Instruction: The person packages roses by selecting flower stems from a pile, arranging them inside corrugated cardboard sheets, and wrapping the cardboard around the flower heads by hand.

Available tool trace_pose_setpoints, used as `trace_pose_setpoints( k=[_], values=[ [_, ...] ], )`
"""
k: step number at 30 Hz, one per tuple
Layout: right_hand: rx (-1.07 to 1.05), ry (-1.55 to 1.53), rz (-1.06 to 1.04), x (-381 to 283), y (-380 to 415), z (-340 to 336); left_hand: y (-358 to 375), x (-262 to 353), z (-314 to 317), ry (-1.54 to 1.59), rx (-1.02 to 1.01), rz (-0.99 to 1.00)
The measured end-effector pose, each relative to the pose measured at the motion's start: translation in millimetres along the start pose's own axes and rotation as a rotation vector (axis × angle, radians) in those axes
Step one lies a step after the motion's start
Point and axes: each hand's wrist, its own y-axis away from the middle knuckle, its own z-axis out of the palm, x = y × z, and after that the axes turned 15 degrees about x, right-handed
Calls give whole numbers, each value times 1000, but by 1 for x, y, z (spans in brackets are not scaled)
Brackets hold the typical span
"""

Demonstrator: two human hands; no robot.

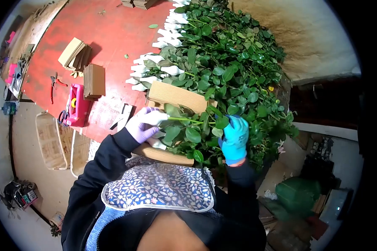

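My left hand [140,126], in a thin purple glove, is closed around the white-covered head of a rose [156,118]. Its green stem [182,119] runs right toward my right hand [235,140], which wears a teal work glove and is closed on the stem and leaves; the exact grip is partly hidden. Below the stem, another white-covered rose head [157,143] lies between the flaps of a corrugated cardboard sheet [178,97]. The sheet's near edge [163,154] rests against my flowered apron [159,184].
Many leafy roses [234,67] with white-covered heads [171,33] are piled along the right of the red table [113,25]. On the left are cardboard pieces [94,81], red-handled pliers [54,87], a pink tape dispenser [76,106] and scissors [63,117]. A wicker basket [50,142] stands beyond the edge.
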Motion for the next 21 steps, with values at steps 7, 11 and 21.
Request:
trace_pose_setpoints(
  k=[7, 11, 21],
  values=[
    [-79, -26, 98, 6, 33, 35, -6, -13, 1, 406, 103, -332],
    [-327, 192, 75, -1, 24, 17, -7, -4, 11, 333, 190, -371],
    [-265, -232, 107, -74, -18, 66, -9, -86, 32, 83, 171, -54]
  ],
)
